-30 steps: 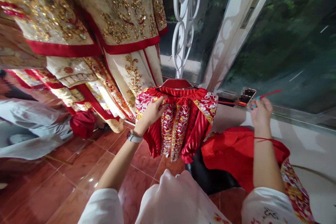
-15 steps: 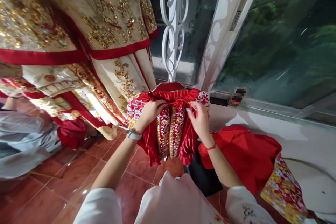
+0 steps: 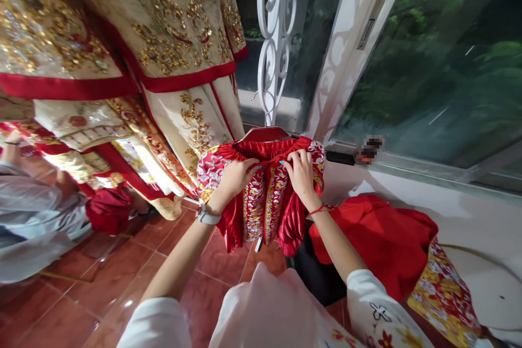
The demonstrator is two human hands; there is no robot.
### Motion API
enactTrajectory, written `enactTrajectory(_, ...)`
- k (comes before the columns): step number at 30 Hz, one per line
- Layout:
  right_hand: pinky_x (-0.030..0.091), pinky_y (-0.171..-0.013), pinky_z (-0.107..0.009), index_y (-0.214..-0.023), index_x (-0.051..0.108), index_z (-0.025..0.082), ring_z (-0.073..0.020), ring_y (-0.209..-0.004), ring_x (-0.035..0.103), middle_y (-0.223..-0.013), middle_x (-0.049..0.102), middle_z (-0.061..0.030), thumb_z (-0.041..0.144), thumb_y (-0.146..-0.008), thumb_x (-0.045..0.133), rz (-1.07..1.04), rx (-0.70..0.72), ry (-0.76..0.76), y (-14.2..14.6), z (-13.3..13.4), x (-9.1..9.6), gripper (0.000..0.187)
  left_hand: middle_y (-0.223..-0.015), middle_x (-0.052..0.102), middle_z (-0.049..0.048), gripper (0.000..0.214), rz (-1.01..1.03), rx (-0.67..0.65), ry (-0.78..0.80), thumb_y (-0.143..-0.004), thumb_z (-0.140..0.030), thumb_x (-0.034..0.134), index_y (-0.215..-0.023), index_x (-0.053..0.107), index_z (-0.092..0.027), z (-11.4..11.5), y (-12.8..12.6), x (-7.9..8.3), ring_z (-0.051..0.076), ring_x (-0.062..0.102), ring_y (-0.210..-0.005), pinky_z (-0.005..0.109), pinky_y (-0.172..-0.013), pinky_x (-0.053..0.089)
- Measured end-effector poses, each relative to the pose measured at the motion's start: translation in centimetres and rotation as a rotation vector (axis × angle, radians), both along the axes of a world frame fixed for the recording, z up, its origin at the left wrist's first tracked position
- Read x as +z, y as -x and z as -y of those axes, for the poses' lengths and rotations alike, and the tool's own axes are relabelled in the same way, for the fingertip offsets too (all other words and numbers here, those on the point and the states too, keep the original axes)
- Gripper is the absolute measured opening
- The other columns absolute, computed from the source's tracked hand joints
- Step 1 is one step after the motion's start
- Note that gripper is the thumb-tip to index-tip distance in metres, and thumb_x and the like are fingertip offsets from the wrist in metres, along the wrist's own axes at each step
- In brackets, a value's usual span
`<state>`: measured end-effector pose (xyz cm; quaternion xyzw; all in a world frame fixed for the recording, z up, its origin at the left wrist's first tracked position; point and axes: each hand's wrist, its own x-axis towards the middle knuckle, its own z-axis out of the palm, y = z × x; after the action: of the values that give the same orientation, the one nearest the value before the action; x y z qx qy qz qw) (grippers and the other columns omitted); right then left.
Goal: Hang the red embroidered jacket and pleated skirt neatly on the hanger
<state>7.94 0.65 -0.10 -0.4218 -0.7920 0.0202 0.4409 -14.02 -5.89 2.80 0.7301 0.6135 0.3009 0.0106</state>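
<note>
A small red pleated skirt (image 3: 265, 201) with silver and gold embroidered panels hangs from a red hanger (image 3: 263, 133) hooked on a white scrolled metal stand (image 3: 277, 38). My left hand (image 3: 236, 174), a watch on its wrist, pinches the skirt's waistband left of centre. My right hand (image 3: 300, 173), a red thread round its wrist, grips the waistband right of centre. Both hands are closed on the cloth near a red tie at the waist.
Cream and gold embroidered robes (image 3: 163, 38) with red trim hang at left. Another person in pale clothing (image 3: 36, 228) sits on the red tiled floor at far left. A red garment (image 3: 379, 244) lies on a dark stool at right. A phone (image 3: 369, 149) rests on the window sill.
My right hand came back from the sill at right, where it held a red thread, and now grips the skirt's waistband. The left hand stayed on the skirt.
</note>
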Motion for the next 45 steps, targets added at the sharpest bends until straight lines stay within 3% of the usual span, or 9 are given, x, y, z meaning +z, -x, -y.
enactTrajectory(7,0.045,-0.094,-0.047,-0.085,0.063,0.024,-0.029,-0.102,0.052,-0.102,0.055,-0.0104,0.037,-0.096,0.056,-0.129,0.07,0.063,-0.8,0.8,1.3,0.018,-0.088,0.078,0.0085,0.024,0.063,-0.018,-0.013,-0.093,-0.03,0.056,-0.107,0.075,-0.023,0.4,-0.5,-0.4,0.022,0.071,-0.07,0.027,-0.066,0.048)
enactTrajectory(10,0.049,-0.07,-0.034,-0.078,0.058,0.024,-0.0184,-0.073,0.054,-0.08,0.054,-0.003,0.048,-0.093,0.058,-0.418,0.289,0.358,-0.5,1.7,0.9,0.029,-0.09,0.078,0.0083,0.023,0.108,-0.039,0.004,-0.093,-0.029,0.056,-0.106,0.074,-0.023,0.7,-0.7,-0.6,0.021,0.07,-0.073,0.026,-0.067,0.048)
enactTrajectory(14,0.023,-0.04,-0.021,-0.073,0.052,0.023,-0.0064,-0.042,0.026,-0.054,0.035,0.0104,0.057,-0.072,0.079,-0.848,0.507,0.933,-1.4,1.5,0.8,0.043,-0.065,0.065,0.0003,0.03,0.215,-0.119,0.034,-0.091,-0.033,0.06,-0.117,0.067,-0.022,0.9,-0.3,-0.1,0.017,0.061,-0.059,0.024,-0.06,0.043)
enactTrajectory(20,0.018,-0.037,-0.02,-0.068,0.052,0.021,-0.005,-0.04,0.017,-0.05,0.027,0.0127,0.04,-0.079,0.078,-0.909,0.527,1.168,-6.0,-0.6,3.6,0.034,-0.067,0.056,-0.0031,0.025,0.493,-0.28,0.039,-0.09,-0.038,0.06,-0.107,0.059,-0.019,1.0,0.6,2.0,0.011,0.051,-0.055,0.022,-0.057,0.039)
enactTrajectory(25,0.017,-0.039,-0.019,-0.07,0.054,0.021,-0.0046,-0.042,0.019,-0.051,0.028,0.0125,0.043,-0.074,0.081,-0.864,0.491,1.037,-6.7,1.5,3.0,0.035,-0.056,0.045,-0.0083,0.028,0.57,-0.164,0.027,-0.085,-0.032,0.061,-0.11,0.054,-0.019,2.4,0.3,1.1,0.01,0.039,-0.048,0.022,-0.051,0.031)
enactTrajectory(30,0.033,-0.05,-0.023,-0.095,0.072,0.023,-0.01,-0.051,0.04,-0.06,0.05,0.0057,0.032,-0.081,0.067,-0.43,0.503,0.734,-7.3,3.9,2.3,0.016,-0.05,0.035,-0.0056,0.02,0.86,-0.301,0.508,-0.083,-0.029,0.051,-0.092,0.065,-0.017,2.3,0.5,0.4,0.011,0.029,-0.042,0.024,-0.044,0.03)
enactTrajectory(33,0.04,-0.06,-0.027,-0.086,0.079,0.021,-0.0136,-0.059,0.048,-0.065,0.057,0.0011,0.023,-0.082,0.06,-0.165,0.295,0.485,-7.0,4.4,2.1,0.019,-0.056,0.036,-0.0043,0.026,1.131,-0.407,0.645,-0.08,-0.025,0.051,-0.096,0.069,-0.016,2.2,0.1,0.7,0.007,0.02,-0.043,0.02,-0.041,0.022)
enactTrajectory(39,0.042,-0.065,-0.031,-0.085,0.078,0.017,-0.0164,-0.064,0.051,-0.071,0.061,-0.0045,0.028,-0.092,0.056,-0.54,-0.096,-0.03,-0.5,3.4,2.0,0.026,-0.075,0.054,-0.0013,0.044,1.264,-0.507,0.484,-0.082,-0.029,0.068,-0.125,0.069,-0.021,1.9,-1.8,1.2,0.004,0.03,-0.051,0.018,-0.049,0.027)
enactTrajectory(45,0.044,-0.064,-0.028,-0.075,0.077,0.018,-0.0161,-0.067,0.054,-0.068,0.062,-0.0021,0.045,-0.085,0.07,-0.525,0.462,0.312,2.9,1.1,2.6,0.03,-0.085,0.058,0.0028,0.035,0.712,-0.376,0.032,-0.088,-0.026,0.064,-0.122,0.074,-0.02,-0.7,-1.8,1.6,0.016,0.051,-0.08,0.029,-0.079,0.045)
